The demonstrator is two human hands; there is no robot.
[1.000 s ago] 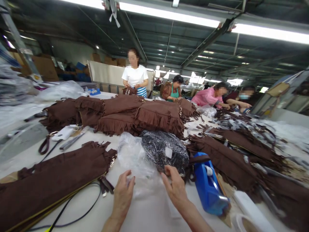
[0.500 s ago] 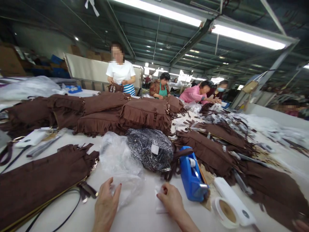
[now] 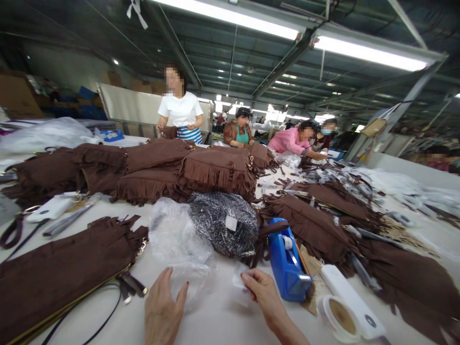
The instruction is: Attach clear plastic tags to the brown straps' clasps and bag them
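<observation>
My left hand (image 3: 162, 309) lies flat with fingers apart on a clear plastic bag (image 3: 181, 249) spread on the white table (image 3: 215, 326). My right hand (image 3: 264, 297) pinches a small clear plastic piece (image 3: 240, 287) at the bag's right edge. Just beyond the bag sits a black-and-white patterned pouch (image 3: 224, 223) with a white tag. A blue tape dispenser (image 3: 285, 261) stands right of my right hand.
Brown fringed bags lie in a pile at the left front (image 3: 61, 270), in a stack across the middle (image 3: 161, 167) and along the right (image 3: 323, 220). A tape roll (image 3: 336, 316) and white device (image 3: 350, 299) sit at right. Several people work at the far side.
The view swung right and then steadied. My hands drew back toward me along the bag, and my right hand closed its fingers on the small plastic piece.
</observation>
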